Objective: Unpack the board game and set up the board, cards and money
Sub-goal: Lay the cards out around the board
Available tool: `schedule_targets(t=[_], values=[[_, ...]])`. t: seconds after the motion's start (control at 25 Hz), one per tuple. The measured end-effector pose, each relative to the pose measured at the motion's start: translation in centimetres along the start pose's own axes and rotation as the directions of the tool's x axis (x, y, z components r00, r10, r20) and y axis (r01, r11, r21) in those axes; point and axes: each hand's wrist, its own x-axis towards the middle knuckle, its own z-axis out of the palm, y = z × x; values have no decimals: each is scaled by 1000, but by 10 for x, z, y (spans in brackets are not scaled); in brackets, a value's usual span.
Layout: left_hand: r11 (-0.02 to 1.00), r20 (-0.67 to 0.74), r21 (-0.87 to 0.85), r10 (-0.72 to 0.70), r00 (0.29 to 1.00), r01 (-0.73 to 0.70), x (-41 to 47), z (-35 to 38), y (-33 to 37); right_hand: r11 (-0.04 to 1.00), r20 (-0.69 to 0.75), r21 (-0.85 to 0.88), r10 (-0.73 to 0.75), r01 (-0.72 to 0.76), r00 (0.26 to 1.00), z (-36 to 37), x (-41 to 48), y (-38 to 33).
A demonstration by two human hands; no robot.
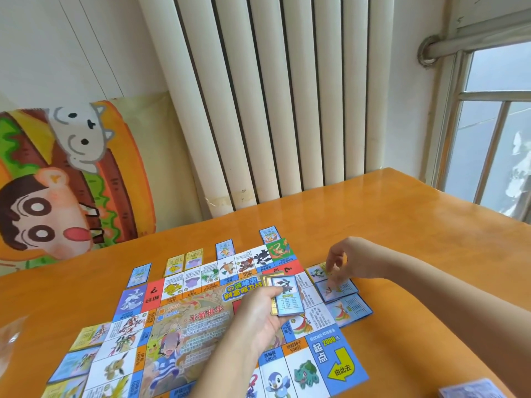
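Left hand (260, 314) grips card stack (286, 295); right hand (343, 261) pinches card (334, 289) beside board (201, 326).

Board (201, 326) on table (402, 225), cards (339, 291) along its edges

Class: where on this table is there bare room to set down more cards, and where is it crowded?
Bare: the table between the board and the radiator, and right of the right hand. Crowded: the board's edges, lined with cards.
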Motion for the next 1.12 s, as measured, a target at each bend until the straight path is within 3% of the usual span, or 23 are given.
schedule_targets(t=[0.2, 0.36, 0.52, 0.64, 0.76, 0.92, 1.12], values=[[997, 25, -46, 70, 997, -69, -8, 0, 10, 957, -130, 288, 12, 26, 991, -5, -12, -22], [971, 16, -17, 240, 971, -239, -21, 1, 17, 845, -94, 520, -89, 125, 992, -8, -29, -53], [918, -1, 236, 329, 944, -319, -28, -6, 15, 891, -95, 402, -188, 210, 978, -9, -36, -76], [947, -12, 212, 250, 968, -242, -28, -17, 19, 943, 11, 252, -229, 219, 973, -10, -36, -87], [988, -6, 59, 144, 990, -144, -30, -30, 32, 954, 103, 259, -184, 152, 977, -14, -29, -95], [983, 9, -113, 145, 989, -143, -28, -53, 60, 975, -95, 224, 30, -8, 995, -27, 5, -102], [961, -11, -190, 204, 979, -203, -9, -82, 90, 815, -198, 579, 130, 9, 971, -19, 69, -110]])
